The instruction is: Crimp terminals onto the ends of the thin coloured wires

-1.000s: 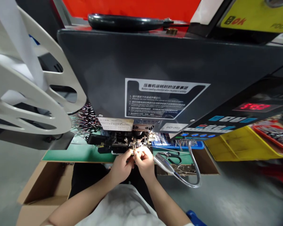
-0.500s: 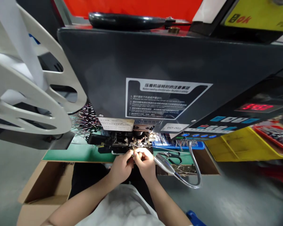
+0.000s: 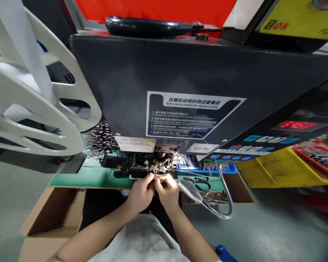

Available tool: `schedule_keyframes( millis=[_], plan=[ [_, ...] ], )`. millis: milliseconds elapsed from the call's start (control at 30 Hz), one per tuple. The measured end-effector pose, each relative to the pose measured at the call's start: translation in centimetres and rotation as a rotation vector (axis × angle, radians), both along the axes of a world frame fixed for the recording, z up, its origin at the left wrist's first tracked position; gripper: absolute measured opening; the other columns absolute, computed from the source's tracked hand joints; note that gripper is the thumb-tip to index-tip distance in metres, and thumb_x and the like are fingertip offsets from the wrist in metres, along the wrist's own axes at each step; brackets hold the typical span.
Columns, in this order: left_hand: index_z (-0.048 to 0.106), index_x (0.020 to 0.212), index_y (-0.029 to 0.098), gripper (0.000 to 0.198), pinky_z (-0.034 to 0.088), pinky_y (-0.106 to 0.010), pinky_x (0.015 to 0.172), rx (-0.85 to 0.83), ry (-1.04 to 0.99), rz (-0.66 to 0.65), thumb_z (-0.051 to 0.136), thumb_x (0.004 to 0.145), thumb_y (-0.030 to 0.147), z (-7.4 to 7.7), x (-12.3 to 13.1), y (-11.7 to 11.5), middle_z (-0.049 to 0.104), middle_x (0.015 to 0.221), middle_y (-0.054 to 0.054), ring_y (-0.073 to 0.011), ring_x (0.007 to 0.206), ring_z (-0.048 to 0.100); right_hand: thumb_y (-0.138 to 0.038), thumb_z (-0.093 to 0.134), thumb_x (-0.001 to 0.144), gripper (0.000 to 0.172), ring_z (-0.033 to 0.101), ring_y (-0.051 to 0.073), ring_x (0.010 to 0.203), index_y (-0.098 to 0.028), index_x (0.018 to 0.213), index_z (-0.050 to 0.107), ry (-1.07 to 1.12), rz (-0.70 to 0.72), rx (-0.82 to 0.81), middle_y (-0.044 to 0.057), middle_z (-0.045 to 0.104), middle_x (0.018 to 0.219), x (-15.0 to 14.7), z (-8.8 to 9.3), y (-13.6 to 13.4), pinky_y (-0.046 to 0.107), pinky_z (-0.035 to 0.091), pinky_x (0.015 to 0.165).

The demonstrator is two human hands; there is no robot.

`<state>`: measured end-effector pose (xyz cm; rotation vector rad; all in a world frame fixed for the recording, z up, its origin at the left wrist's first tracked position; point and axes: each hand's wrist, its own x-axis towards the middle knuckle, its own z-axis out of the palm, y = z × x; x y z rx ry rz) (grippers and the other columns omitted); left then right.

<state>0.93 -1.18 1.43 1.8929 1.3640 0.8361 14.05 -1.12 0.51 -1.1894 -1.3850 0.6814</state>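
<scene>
Both hands meet at the front of the crimping press [image 3: 120, 72], just before its metal tooling [image 3: 158, 165]. My left hand [image 3: 140, 193] is closed, thumb and index finger pinched on thin wire ends. Right beside it, my right hand [image 3: 168, 191] pinches at the same small wires, its fingertips brightly lit. The wires are tiny and mostly hidden by the fingers. A bundle of dark wires [image 3: 100, 140] lies left of the tooling, and more wires lie in a blue tray [image 3: 232, 168] on the right.
A silver gooseneck lamp [image 3: 191, 190] stands close to my right hand, with black-handled scissors [image 3: 203, 185] behind it on the green mat [image 3: 98, 178]. A large white reel [image 3: 79, 145] is at left. Cardboard boxes [image 3: 51, 218] and a yellow bin [image 3: 284, 167] flank the bench.
My right hand has drawn slightly down and back from the tooling, its fingers still pinched. The left hand has hardly moved. Thin wire ends now show above the fingertips.
</scene>
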Motion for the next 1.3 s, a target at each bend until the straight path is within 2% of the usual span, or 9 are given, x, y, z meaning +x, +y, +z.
schedule_keyframes(
  millis=[200,533,633,733,867,967,1100,1200,1300],
  plan=[
    [0.061,0.11,0.021,0.023,0.052,-0.028,0.073,0.033,0.026,0.009,0.044,0.094,0.018,-0.2,0.1,0.2,0.074,0.094,-0.006,-0.0218,0.085,0.072,-0.019,0.058,0.089,0.011,0.068,0.02,0.076,-0.02,0.091,0.07,-0.024,0.019,0.032,0.007,0.072,0.088,0.2,0.4,0.3,0.033,0.056,0.07],
    [0.06,0.109,0.021,0.023,0.051,-0.027,0.068,0.036,0.044,0.016,0.044,0.093,0.017,-0.1,0.2,0.3,0.073,0.078,-0.003,-0.0208,0.074,0.072,-0.024,0.061,0.089,0.012,0.062,0.017,0.06,-0.02,0.093,0.072,-0.074,0.038,-0.016,0.004,0.071,0.078,0.7,0.6,0.5,0.03,0.054,0.06],
    [0.059,0.108,0.021,0.021,0.05,-0.025,0.064,0.022,0.03,0.009,0.044,0.093,0.017,0.2,0.3,0.4,0.071,0.072,-0.001,-0.0186,0.067,0.07,-0.024,0.06,0.09,0.013,0.057,0.015,0.056,-0.02,0.094,0.071,-0.073,0.047,-0.033,0.002,0.067,0.072,0.8,0.8,0.6,0.028,0.051,0.056],
    [0.059,0.108,0.022,0.022,0.05,-0.024,0.065,0.011,0.016,0.004,0.044,0.093,0.016,0.4,0.3,0.4,0.072,0.077,-0.001,-0.0177,0.069,0.07,-0.026,0.059,0.09,0.014,0.053,0.015,0.053,-0.02,0.095,0.071,-0.061,0.045,-0.048,0.0,0.062,0.065,0.7,0.9,0.7,0.028,0.049,0.055],
    [0.059,0.107,0.022,0.023,0.048,-0.024,0.064,-0.002,0.015,0.006,0.044,0.092,0.014,0.6,0.2,0.3,0.072,0.076,0.0,-0.0174,0.067,0.069,-0.027,0.061,0.088,0.01,0.044,0.012,0.047,-0.019,0.091,0.068,-0.005,0.04,-0.088,-0.006,0.045,0.055,0.6,0.9,0.6,0.025,0.043,0.049],
    [0.06,0.104,0.022,0.022,0.048,-0.024,0.067,-0.01,0.017,0.002,0.045,0.091,0.013,0.6,0.1,0.2,0.072,0.079,-0.001,-0.0179,0.071,0.07,-0.027,0.062,0.087,0.009,0.038,0.011,0.045,-0.019,0.09,0.065,0.015,0.033,-0.102,-0.008,0.038,0.053,0.5,0.9,0.6,0.024,0.039,0.046],
    [0.062,0.106,0.023,0.022,0.049,-0.025,0.068,-0.027,0.016,-0.013,0.047,0.092,0.015,0.6,0.2,0.3,0.074,0.081,-0.002,-0.0191,0.073,0.07,-0.024,0.06,0.087,0.009,0.037,0.011,0.046,-0.018,0.09,0.067,-0.005,0.057,-0.106,-0.008,0.037,0.053,0.6,1.0,0.6,0.025,0.039,0.047],
    [0.061,0.115,0.024,0.028,0.051,-0.027,0.076,-0.034,0.012,-0.025,0.048,0.092,0.017,0.5,0.3,0.4,0.075,0.096,-0.004,-0.021,0.086,0.071,-0.02,0.06,0.085,0.008,0.041,0.012,0.048,-0.018,0.085,0.068,-0.014,0.061,-0.095,-0.006,0.041,0.054,0.7,1.2,0.6,0.026,0.042,0.051],
    [0.061,0.117,0.022,0.029,0.05,-0.027,0.071,-0.045,0.017,-0.029,0.047,0.092,0.016,0.5,0.3,0.3,0.075,0.087,-0.004,-0.0211,0.079,0.071,-0.02,0.059,0.085,0.011,0.044,0.012,0.049,-0.017,0.089,0.069,-0.007,0.069,-0.094,-0.005,0.045,0.055,0.9,1.1,0.5,0.026,0.044,0.052]
  ],
)
